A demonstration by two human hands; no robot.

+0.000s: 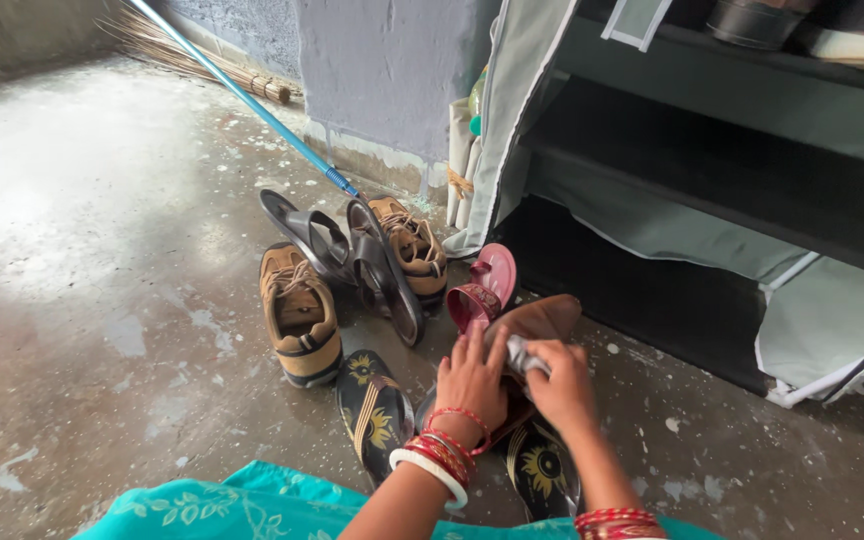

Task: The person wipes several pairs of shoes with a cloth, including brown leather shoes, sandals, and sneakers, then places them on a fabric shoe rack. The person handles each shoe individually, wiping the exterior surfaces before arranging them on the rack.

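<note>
My left hand (472,380) rests on a brown sandal (542,318) and holds it steady over the floor. Against that sandal's near end my right hand (560,385) presses a small grey cloth (524,356). A maroon sandal (482,290) lies just beyond the brown one, touching it. Below my hands sit two black slippers with yellow flower prints, one (374,410) to the left and one (542,468) partly hidden under my right wrist. Red and white bangles circle both wrists.
A pair of tan lace-up shoes (299,310) and two dark sandals (384,272) lie on the stained concrete floor. A grey fabric shoe rack (712,190) with dark shelves stands at the right. A blue-handled broom (242,95) leans by the wall. Teal cloth (242,505) covers my lap.
</note>
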